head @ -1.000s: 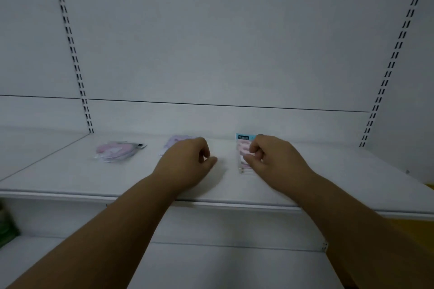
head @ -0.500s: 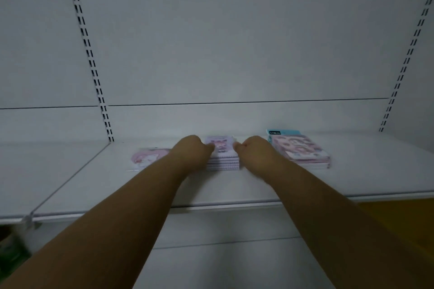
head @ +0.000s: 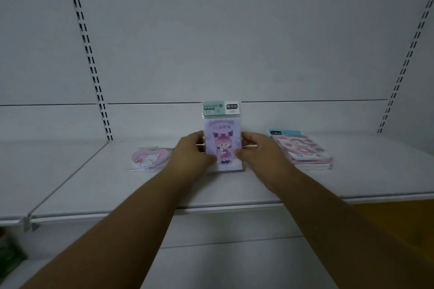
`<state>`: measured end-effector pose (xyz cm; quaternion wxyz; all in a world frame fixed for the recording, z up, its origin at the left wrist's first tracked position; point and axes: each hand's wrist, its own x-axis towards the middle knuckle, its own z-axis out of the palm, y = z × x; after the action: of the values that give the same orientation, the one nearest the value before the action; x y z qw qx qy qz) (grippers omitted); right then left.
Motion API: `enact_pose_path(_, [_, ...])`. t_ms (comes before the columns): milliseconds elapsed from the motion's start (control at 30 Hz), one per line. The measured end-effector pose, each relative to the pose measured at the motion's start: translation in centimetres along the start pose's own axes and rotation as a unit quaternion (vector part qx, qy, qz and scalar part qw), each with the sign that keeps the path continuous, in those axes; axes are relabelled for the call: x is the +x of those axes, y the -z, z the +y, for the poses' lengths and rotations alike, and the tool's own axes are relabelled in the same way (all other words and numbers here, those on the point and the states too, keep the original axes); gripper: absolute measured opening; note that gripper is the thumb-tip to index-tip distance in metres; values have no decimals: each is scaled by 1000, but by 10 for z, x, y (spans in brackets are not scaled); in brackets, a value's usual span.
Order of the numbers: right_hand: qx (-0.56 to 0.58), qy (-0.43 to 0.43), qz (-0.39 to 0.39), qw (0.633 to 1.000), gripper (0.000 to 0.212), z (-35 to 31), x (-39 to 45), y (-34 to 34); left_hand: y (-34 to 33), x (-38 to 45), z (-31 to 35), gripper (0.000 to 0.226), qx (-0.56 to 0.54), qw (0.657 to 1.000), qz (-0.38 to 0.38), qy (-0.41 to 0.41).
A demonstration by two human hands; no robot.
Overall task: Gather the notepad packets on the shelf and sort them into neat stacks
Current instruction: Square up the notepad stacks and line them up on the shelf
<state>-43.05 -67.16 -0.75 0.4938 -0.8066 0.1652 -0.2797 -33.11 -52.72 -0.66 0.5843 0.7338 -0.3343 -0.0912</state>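
Observation:
A purple notepad packet (head: pixel 223 138) with a cartoon figure and a green header card stands tilted up above the white shelf (head: pixel 225 192), facing me. My left hand (head: pixel 191 153) grips its left edge and my right hand (head: pixel 257 152) grips its right edge. Whether more purple packets lie beneath it is hidden by my hands. To the right lies a neat stack of pink notepad packets (head: pixel 303 150) with a blue header. To the left a pink heart-shaped packet (head: pixel 150 158) lies flat.
The white back panel carries slotted uprights (head: pixel 94 70) at left and right. The shelf's front lip (head: pixel 211 209) runs across below my wrists. A lower shelf shows beneath, with something green (head: pixel 7 258) at the far left.
Both hands went from the right stack to the purple packets in the middle, then raised the top purple packet upright. The camera view shifted left.

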Motion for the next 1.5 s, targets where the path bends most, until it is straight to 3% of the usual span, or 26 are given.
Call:
enact_pose_path(67, [-5,24,-9,1000,31,2,-4,3,1,-9,-3,42,21,999,-32,-37])
enact_pose_path(200, [-68,48,-28,996,37,7,-10,8,0,-11,-5,27,155,982,-43,-98])
enact_pose_path(333, [-83,48,-53,994,37,9,-9,12,2,-10,-3,22,209,968,-62,-122])
enact_pose_path(767, [-54,59,-74,994,29,14,0,16,11,3,-17,32,211,974,-63,-45])
enact_pose_path(1033, [-61,62,-82,993,28,18,4,17,10,9,-19,36,222,972,-58,-45])
enact_pose_path(1233, [-47,-28,-46,997,20,2,17,18,15,19,4,40,119,990,-46,66])
enact_pose_path(1367, [-80,-114,-67,988,21,-10,25,16,15,26,14,18,188,970,-98,120])
enact_pose_path(1500, [-85,-168,-80,979,20,-15,30,11,10,33,12,30,231,957,-96,147])
